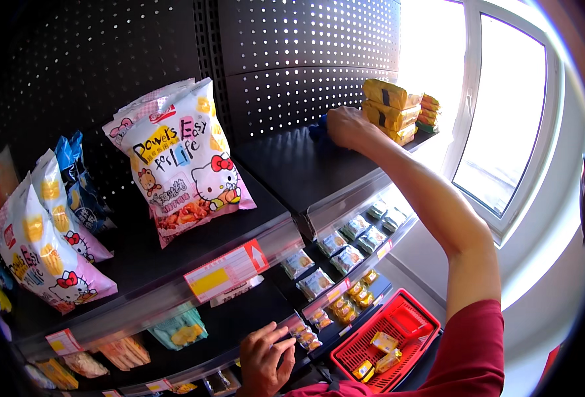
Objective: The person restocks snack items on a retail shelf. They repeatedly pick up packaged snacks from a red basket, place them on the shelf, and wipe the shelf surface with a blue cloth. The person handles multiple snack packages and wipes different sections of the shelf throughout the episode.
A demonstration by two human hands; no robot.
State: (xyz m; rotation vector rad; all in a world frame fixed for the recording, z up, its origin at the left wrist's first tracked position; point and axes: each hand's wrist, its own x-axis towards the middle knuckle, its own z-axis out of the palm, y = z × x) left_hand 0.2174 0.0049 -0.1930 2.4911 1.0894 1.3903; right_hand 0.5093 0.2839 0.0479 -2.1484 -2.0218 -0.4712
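My right hand [347,128] reaches onto the black top shelf [292,173], closed on a dark blue cloth [320,133] that shows at its left side. Just right of it stands a stack of yellow packets [391,110], with smaller orange and yellow packets [428,113] behind. My left hand [266,358] is low in the view, in front of the lower shelf edge, fingers apart and holding nothing. White and pink snack bags [185,164] with cartoon print stand on the top shelf, left of the cloth.
More snack bags [49,243] stand at the left. A price tag [227,270] hangs on the shelf edge. Lower shelves hold small wrapped snacks [315,283] and a teal bag [179,328]. A red plastic basket [424,325] with several yellow packets sits below right, near a window [500,109].
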